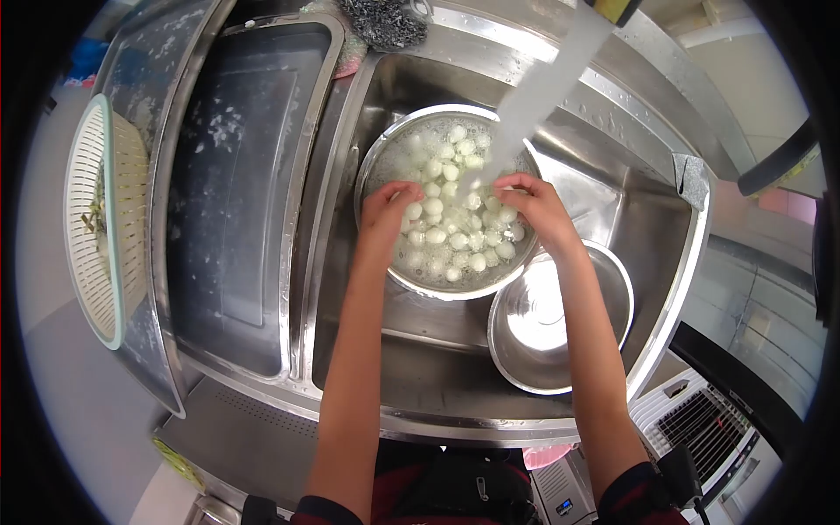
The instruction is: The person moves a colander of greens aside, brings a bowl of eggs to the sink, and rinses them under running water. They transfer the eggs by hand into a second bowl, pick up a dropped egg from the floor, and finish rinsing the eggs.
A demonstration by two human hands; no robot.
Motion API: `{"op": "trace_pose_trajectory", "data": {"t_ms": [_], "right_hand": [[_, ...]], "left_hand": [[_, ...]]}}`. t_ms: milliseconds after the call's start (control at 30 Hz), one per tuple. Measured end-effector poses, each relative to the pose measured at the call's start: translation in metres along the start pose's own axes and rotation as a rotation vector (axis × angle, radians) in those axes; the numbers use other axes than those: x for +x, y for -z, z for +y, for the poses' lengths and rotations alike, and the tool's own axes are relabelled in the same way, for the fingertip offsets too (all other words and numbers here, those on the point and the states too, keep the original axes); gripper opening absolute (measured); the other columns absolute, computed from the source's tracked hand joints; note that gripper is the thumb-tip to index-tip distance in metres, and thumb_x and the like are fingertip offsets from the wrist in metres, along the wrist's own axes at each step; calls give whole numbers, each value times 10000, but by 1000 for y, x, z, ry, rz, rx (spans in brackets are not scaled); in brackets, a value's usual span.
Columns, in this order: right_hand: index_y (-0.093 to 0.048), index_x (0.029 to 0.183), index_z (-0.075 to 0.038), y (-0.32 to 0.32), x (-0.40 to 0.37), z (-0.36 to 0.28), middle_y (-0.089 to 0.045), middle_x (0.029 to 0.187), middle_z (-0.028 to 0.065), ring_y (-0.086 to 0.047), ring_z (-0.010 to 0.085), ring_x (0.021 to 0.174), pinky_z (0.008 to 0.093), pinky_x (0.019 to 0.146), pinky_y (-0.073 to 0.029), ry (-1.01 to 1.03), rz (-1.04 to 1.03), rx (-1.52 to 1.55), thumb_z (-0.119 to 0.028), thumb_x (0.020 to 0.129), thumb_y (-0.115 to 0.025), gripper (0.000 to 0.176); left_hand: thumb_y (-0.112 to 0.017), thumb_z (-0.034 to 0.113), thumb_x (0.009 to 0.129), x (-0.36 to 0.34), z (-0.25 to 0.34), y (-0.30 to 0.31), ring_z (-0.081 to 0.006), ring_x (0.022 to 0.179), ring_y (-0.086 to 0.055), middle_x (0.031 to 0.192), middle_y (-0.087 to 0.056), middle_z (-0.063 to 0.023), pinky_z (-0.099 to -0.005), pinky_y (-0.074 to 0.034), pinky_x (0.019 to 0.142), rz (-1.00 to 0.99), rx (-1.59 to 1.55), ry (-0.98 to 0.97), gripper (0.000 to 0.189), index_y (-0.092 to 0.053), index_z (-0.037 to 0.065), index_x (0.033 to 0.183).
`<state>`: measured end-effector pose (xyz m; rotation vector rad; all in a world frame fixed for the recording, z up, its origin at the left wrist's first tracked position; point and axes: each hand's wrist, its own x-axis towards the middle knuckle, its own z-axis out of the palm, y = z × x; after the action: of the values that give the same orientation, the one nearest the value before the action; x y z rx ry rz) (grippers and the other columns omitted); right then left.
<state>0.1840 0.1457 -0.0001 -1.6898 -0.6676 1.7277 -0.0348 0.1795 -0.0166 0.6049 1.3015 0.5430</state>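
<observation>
A round metal bowl (pixel 401 278) stands in the sink, full of bubbly water and many small, round, pale green-white vegetables (pixel 435 236) that look like peeled onions. At the bowl's left side, my left hand (pixel 388 210) has its fingers bent around one peeled onion (pixel 413 211). My right hand (pixel 535 208) reaches over the right rim with its fingers curved and apart, close above the floating onions; nothing shows in it. A stream of water (pixel 542 92) falls from the tap (pixel 614 9) into the bowl between my hands.
A second metal bowl (pixel 514 350) sits at the sink's lower right, partly behind my right forearm. To the left are a covered-looking metal basin (pixel 236 192) and a pale plastic basket (pixel 131 175) with scraps. A steel scourer (pixel 385 22) lies on the back ledge.
</observation>
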Motion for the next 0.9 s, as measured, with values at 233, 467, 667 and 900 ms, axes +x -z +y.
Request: {"op": "trace_pose_trajectory", "data": {"t_ms": [233,467,667,900], "right_hand": [[-442,1112,-4,-13,23,33,-453,1123,159,-445,227,1015,274,852,-337,179,303,-228,-264,736,-562,472],[-254,1251,-24,-49,45,29,-283,1268,178,-248,275,1191,377,959,-210,-8,168,75,-432,764,-502,682],[-382,1181,-26,-47,20,10,-417,1155,109,-446,190,1005,277,851,-355,15,-64,244,-204,785,-538,461],[-476,1123,-84,-15,3,2,-467,1035,67,-496,159,905,237,744,-410,119,-20,60,-131,770,-533,361]], "left_hand": [[-509,272,791,30,-33,1,-197,962,-484,1022,-530,-128,-265,-348,843,222,193,-288,390,-494,-25,1044],[-485,304,806,54,-25,-33,-204,1070,-408,1117,-472,-136,-283,-290,905,48,-89,-200,450,-446,-13,1122],[-547,218,767,33,-6,-32,-149,954,-458,1030,-503,-82,-265,-371,807,-209,-130,-112,369,-487,12,1067],[-597,164,714,14,-9,-6,-158,949,-468,1033,-503,-109,-268,-387,794,-24,-22,-193,373,-505,20,1046]]}}
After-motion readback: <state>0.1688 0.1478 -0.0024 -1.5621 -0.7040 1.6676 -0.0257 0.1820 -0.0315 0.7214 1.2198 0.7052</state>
